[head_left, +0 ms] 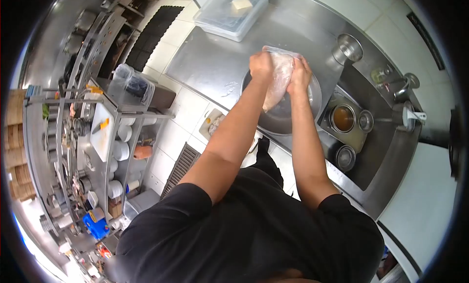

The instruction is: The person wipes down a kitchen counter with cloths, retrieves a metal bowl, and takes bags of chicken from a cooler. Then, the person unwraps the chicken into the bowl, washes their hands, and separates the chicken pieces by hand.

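A clear plastic bag [280,78] with pale pinkish contents, perhaps raw meat, hangs between my hands over a large round metal bowl [277,124]. My left hand [261,66] is closed on the bag's upper left edge. On the other side, my right hand [299,78] grips the upper right edge, fingers wrapped round the plastic. The bag's lower end points down into the bowl. What lies at the bottom of the bowl is mostly hidden by the bag and my forearms.
A lidded plastic container [227,21] with a pale block [241,4] on top stands at the counter's far left. To the right, a sink [364,168] holds a pot of brown liquid [343,119]. A metal strainer or bowl [348,48] sits behind it. Shelves with dishes [122,151] stand left.
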Action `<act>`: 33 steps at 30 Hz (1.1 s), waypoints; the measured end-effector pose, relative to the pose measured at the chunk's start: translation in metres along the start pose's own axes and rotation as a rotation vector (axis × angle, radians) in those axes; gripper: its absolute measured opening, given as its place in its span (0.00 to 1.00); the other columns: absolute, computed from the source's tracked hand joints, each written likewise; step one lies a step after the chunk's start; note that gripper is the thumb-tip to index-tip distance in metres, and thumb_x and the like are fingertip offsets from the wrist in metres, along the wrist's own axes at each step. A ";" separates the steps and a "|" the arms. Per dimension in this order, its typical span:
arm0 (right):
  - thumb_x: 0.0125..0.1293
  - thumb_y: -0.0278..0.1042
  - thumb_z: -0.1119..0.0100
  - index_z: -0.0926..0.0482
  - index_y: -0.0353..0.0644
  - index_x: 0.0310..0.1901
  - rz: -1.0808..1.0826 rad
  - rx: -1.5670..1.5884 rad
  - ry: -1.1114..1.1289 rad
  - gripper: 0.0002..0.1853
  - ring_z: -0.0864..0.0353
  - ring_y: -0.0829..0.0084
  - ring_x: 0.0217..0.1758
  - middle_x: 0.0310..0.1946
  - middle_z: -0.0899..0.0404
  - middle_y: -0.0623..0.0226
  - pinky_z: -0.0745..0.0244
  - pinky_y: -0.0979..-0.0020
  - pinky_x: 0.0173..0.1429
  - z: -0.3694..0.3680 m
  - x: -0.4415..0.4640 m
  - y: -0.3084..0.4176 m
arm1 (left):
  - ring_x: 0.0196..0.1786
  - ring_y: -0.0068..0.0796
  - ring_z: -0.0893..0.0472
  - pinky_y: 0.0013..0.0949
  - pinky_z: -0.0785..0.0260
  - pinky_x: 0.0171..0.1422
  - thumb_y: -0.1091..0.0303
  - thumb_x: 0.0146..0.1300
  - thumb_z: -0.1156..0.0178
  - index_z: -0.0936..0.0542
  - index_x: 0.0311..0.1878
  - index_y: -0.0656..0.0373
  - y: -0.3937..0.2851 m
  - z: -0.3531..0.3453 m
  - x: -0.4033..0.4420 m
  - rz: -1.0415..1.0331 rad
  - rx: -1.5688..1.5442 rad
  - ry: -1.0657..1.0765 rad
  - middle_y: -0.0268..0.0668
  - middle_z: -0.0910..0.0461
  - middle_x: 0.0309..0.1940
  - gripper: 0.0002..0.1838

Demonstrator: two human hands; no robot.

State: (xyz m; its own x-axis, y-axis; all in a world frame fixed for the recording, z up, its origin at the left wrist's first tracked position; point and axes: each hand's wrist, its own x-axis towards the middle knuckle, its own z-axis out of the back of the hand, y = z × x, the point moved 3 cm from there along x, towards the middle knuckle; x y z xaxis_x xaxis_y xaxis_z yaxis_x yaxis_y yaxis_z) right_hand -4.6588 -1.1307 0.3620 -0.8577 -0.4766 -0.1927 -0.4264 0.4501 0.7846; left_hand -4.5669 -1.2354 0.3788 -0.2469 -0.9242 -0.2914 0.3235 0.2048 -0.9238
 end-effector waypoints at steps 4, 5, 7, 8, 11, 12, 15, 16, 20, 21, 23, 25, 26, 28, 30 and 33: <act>0.80 0.43 0.44 0.18 0.32 0.49 -0.236 0.106 -0.095 0.18 0.15 0.67 0.44 0.44 0.15 0.59 0.20 0.66 0.53 0.013 0.004 0.016 | 0.38 0.48 0.15 0.47 0.24 0.43 0.67 0.65 0.43 0.18 0.39 0.75 0.009 -0.008 -0.007 0.314 -0.652 -0.087 0.55 0.16 0.36 0.15; 0.80 0.45 0.44 0.18 0.32 0.49 -0.166 0.010 -0.063 0.19 0.16 0.67 0.45 0.44 0.15 0.59 0.20 0.65 0.53 0.013 0.004 0.020 | 0.31 0.40 0.18 0.46 0.26 0.34 0.72 0.61 0.45 0.21 0.33 0.73 0.003 -0.009 -0.015 0.323 -0.780 -0.151 0.47 0.20 0.31 0.10; 0.81 0.48 0.45 0.17 0.31 0.49 -0.029 -0.189 -0.011 0.22 0.16 0.67 0.46 0.46 0.15 0.59 0.20 0.64 0.54 0.018 0.002 0.025 | 0.35 0.39 0.17 0.43 0.25 0.36 0.72 0.64 0.45 0.20 0.42 0.72 0.005 -0.010 -0.012 0.255 -0.697 -0.069 0.47 0.18 0.38 0.11; 0.81 0.46 0.46 0.17 0.32 0.50 -0.071 -0.226 -0.027 0.21 0.16 0.67 0.48 0.47 0.15 0.59 0.20 0.63 0.54 0.026 -0.001 0.027 | 0.36 0.38 0.17 0.42 0.25 0.37 0.71 0.66 0.45 0.20 0.46 0.71 0.007 -0.010 -0.011 0.224 -0.656 -0.025 0.47 0.17 0.41 0.12; 0.79 0.42 0.46 0.18 0.36 0.57 -0.130 -0.323 0.016 0.18 0.19 0.69 0.55 0.53 0.17 0.60 0.22 0.62 0.57 0.050 -0.005 0.037 | 0.31 0.34 0.18 0.39 0.27 0.37 0.63 0.73 0.42 0.17 0.37 0.70 -0.005 -0.012 -0.016 -0.058 -0.400 0.059 0.42 0.17 0.29 0.16; 0.78 0.41 0.45 0.19 0.38 0.61 -0.109 -0.356 0.084 0.19 0.20 0.69 0.57 0.55 0.18 0.60 0.23 0.61 0.58 0.060 -0.016 0.051 | 0.30 0.34 0.18 0.39 0.27 0.38 0.59 0.74 0.42 0.17 0.35 0.70 -0.016 -0.011 -0.021 -0.144 -0.278 0.091 0.41 0.17 0.26 0.20; 0.74 0.41 0.41 0.24 0.42 0.68 -0.174 -0.484 0.304 0.24 0.21 0.69 0.60 0.59 0.19 0.60 0.26 0.66 0.61 0.069 -0.044 0.079 | 0.28 0.36 0.18 0.40 0.27 0.38 0.54 0.76 0.41 0.14 0.34 0.65 -0.027 -0.021 -0.020 -0.329 0.091 0.207 0.43 0.17 0.22 0.23; 0.72 0.41 0.39 0.26 0.43 0.70 -0.220 -0.529 0.373 0.27 0.21 0.69 0.60 0.60 0.20 0.59 0.27 0.69 0.62 0.070 -0.054 0.088 | 0.28 0.37 0.18 0.40 0.27 0.38 0.54 0.76 0.41 0.14 0.34 0.65 -0.030 -0.023 -0.024 -0.326 0.108 0.225 0.45 0.17 0.22 0.22; 0.66 0.46 0.35 0.28 0.35 0.70 -0.202 -0.599 0.211 0.34 0.19 0.66 0.58 0.58 0.19 0.53 0.27 0.66 0.62 0.041 -0.053 0.079 | 0.28 0.30 0.20 0.36 0.27 0.36 0.56 0.76 0.39 0.13 0.37 0.65 -0.058 -0.030 -0.059 -0.447 0.256 0.326 0.39 0.17 0.23 0.20; 0.66 0.41 0.37 0.22 0.32 0.62 -0.267 -0.602 0.246 0.27 0.16 0.67 0.51 0.50 0.16 0.54 0.24 0.66 0.55 0.048 -0.040 0.062 | 0.28 0.24 0.21 0.34 0.28 0.35 0.57 0.76 0.39 0.13 0.39 0.66 -0.061 -0.031 -0.069 -0.505 0.315 0.359 0.35 0.17 0.24 0.19; 0.66 0.39 0.37 0.18 0.32 0.56 -0.209 -0.525 0.191 0.22 0.16 0.70 0.45 0.45 0.14 0.58 0.23 0.67 0.50 0.055 -0.035 0.061 | 0.31 0.35 0.17 0.38 0.26 0.39 0.55 0.74 0.37 0.13 0.38 0.64 -0.054 -0.034 -0.072 -0.576 0.277 0.372 0.42 0.16 0.25 0.19; 0.67 0.36 0.39 0.16 0.32 0.51 -0.142 -0.466 0.078 0.17 0.17 0.73 0.41 0.41 0.14 0.62 0.23 0.68 0.46 0.065 -0.029 0.054 | 0.36 0.41 0.15 0.40 0.24 0.45 0.54 0.72 0.36 0.13 0.41 0.63 -0.051 -0.034 -0.075 -0.648 0.191 0.376 0.46 0.15 0.32 0.18; 0.67 0.33 0.40 0.16 0.32 0.50 -0.107 -0.447 -0.008 0.15 0.18 0.74 0.40 0.39 0.14 0.63 0.23 0.69 0.45 0.070 -0.026 0.046 | 0.40 0.41 0.15 0.39 0.24 0.48 0.53 0.71 0.35 0.13 0.44 0.62 -0.049 -0.032 -0.076 -0.683 0.124 0.373 0.47 0.14 0.38 0.18; 0.68 0.29 0.41 0.15 0.33 0.47 -0.028 -0.365 -0.119 0.12 0.20 0.77 0.38 0.37 0.15 0.65 0.24 0.71 0.43 0.073 -0.030 0.042 | 0.50 0.43 0.17 0.39 0.26 0.57 0.52 0.70 0.34 0.15 0.50 0.61 -0.041 -0.026 -0.077 -0.809 0.173 0.258 0.50 0.17 0.50 0.20; 0.70 0.27 0.41 0.15 0.34 0.45 0.067 -0.240 -0.160 0.09 0.21 0.79 0.37 0.35 0.16 0.68 0.26 0.73 0.42 0.071 -0.034 0.040 | 0.62 0.46 0.22 0.40 0.30 0.67 0.50 0.69 0.33 0.18 0.57 0.61 -0.034 -0.020 -0.074 -0.995 0.400 0.020 0.54 0.23 0.63 0.25; 0.73 0.26 0.41 0.15 0.36 0.45 0.127 -0.227 -0.108 0.06 0.22 0.81 0.37 0.35 0.16 0.71 0.26 0.76 0.42 0.072 -0.045 0.039 | 0.68 0.44 0.27 0.41 0.36 0.73 0.46 0.69 0.33 0.21 0.62 0.60 -0.009 -0.013 -0.048 -0.597 0.087 0.357 0.50 0.27 0.67 0.29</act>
State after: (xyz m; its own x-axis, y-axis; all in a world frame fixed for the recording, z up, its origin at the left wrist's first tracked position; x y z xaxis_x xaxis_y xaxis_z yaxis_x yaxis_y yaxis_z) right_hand -4.6575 -1.0375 0.3595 -0.9310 -0.3386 -0.1364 -0.2486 0.3147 0.9161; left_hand -4.5698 -1.1882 0.3974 -0.6850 -0.7053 0.1823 0.1073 -0.3452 -0.9324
